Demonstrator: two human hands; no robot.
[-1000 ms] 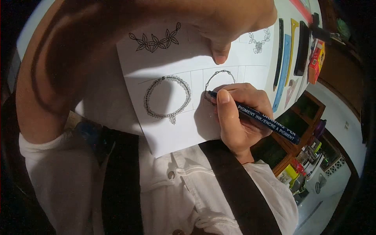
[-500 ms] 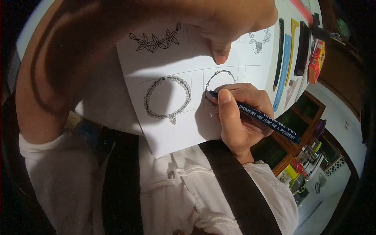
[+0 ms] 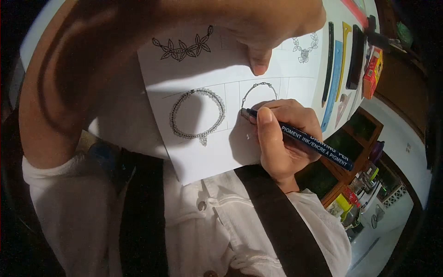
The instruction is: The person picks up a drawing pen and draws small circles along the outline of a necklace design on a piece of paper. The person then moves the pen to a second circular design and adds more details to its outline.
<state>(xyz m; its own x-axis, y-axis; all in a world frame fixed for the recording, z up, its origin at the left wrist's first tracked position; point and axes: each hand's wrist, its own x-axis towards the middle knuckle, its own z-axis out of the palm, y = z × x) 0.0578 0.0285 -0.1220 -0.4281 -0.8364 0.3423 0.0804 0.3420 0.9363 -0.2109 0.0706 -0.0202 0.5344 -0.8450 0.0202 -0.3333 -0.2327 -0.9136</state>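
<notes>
A sheet of white paper [image 3: 207,161] carries ink drawings of jewellery. My right hand [image 3: 290,138] is closed around a dark blue drawing pen [image 3: 318,146], its tip at the left side of a partly hidden necklace drawing [image 3: 252,87]. At the top of the view, my left hand [image 3: 281,21] rests on the paper with its thumb stretched out just above that drawing; its other fingers are mostly out of sight. A beaded necklace drawing with a leaf pendant [image 3: 204,138] lies to the left, and a leafy one [image 3: 182,48] is above it.
Right of the paper lie a black pencil [image 3: 328,64], a blue ruler [image 3: 333,87], a yellow ruler [image 3: 344,60], a black case [image 3: 355,57] and a red-and-yellow box [image 3: 373,74]. Beyond the table edge stand a wooden cabinet [image 3: 346,147] and cluttered kitchen things [image 3: 355,198].
The pen tip has shifted very slightly down along the left side of the necklace drawing, with my right hand. My left hand stays in place.
</notes>
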